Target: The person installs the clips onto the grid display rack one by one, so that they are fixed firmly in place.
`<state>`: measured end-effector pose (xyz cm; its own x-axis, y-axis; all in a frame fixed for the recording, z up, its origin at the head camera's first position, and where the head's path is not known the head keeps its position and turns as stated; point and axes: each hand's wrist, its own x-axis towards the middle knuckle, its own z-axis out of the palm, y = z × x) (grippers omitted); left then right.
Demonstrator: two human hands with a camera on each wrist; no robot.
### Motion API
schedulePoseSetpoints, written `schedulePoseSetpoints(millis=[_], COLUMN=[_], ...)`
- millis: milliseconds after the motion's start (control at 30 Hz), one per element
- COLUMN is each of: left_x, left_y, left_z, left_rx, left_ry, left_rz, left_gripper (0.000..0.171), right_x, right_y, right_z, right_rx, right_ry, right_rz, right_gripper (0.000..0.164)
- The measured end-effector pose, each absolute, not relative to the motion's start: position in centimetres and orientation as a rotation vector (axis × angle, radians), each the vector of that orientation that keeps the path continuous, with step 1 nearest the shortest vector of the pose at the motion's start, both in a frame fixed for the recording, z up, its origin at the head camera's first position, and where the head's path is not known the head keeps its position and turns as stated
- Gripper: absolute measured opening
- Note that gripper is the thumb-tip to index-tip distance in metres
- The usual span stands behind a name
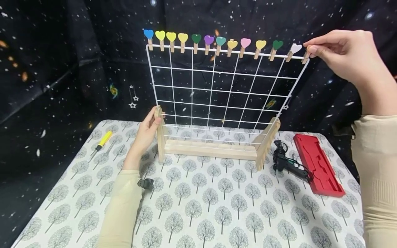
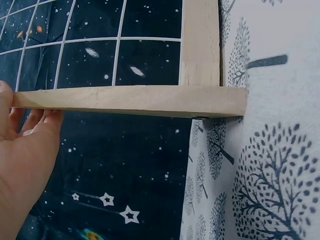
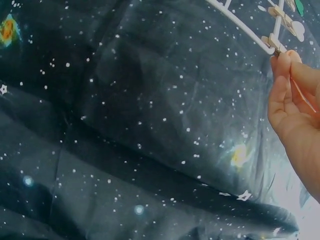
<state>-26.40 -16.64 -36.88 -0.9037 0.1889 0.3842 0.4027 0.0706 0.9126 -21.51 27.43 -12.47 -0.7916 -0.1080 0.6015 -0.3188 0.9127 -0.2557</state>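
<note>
A white wire grid [image 1: 214, 70] stands upright in a wooden stand [image 1: 211, 148]. Along its top wire sits a row of small wooden clothespins with coloured hearts, among them a blue one [image 1: 149, 33], a purple one [image 1: 209, 40] and a white one [image 1: 296, 48]. At the top right corner my right hand [image 1: 348, 57] pinches the last clothespin [image 1: 305, 57], whose upper end the fingertips cover. My left hand [image 1: 148, 129] grips the top of the stand's left upright [image 2: 130, 99], with the thumb on one side and fingers on the other.
A red moulded tray [image 1: 319, 165] lies on the right of the table, beside a black glue-gun-like tool [image 1: 288, 162] with a cable. At the left are a yellow-handled screwdriver [image 1: 104, 138] and thin metal pieces [image 1: 110, 146]. A dark starry cloth hangs behind.
</note>
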Motion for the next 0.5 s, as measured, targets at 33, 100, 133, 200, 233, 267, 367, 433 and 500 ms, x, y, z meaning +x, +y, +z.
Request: schedulePoseSetpoints(millis=[33,100,133,200,233,267,367,433,500], left_x=[-26.37,-26.32,-26.32,-26.34,-26.34,-26.35,-26.38,-26.36,-26.32], left_y=[-16.62,-16.58,-16.57,-16.54,-16.52,-16.50,-16.48,-16.50,-16.53], left_z=[-36.92,-36.93,-36.92,-36.88,-36.86,-36.83,-36.81,-36.84,-36.88], left_rx=[-0.609,-0.613,-0.618,-0.619,-0.620,-0.617,-0.606,-0.603,-0.601], left_ry=[-2.169,-2.166,-2.162,-2.159,-2.158,-2.160,-2.166,-2.165,-2.164], left_rz=[-1.947,-1.947,-1.948,-1.950,-1.951,-1.952,-1.958,-1.959,-1.959], left_gripper=[0.046,0.046,0.046,0.046,0.046,0.046,0.046,0.046,0.046], right_x=[-21.51,-21.54,-21.54,-21.56,-21.57,-21.58,-21.69,-21.81,-21.96], right_y=[27.43,27.42,27.44,27.52,27.57,27.61,27.71,27.74,27.70], right_z=[-12.48,-12.49,-12.50,-12.51,-12.54,-12.59,-12.80,-12.96,-13.10], right_rx=[0.288,0.268,0.262,0.265,0.267,0.269,0.279,0.282,0.296], right_ry=[-2.478,-2.489,-2.491,-2.484,-2.480,-2.475,-2.451,-2.432,-2.405], right_rz=[0.471,0.502,0.515,0.552,0.578,0.598,0.640,0.671,0.700], right_gripper=[0.030,0.031,0.031,0.031,0.030,0.030,0.029,0.028,0.027])
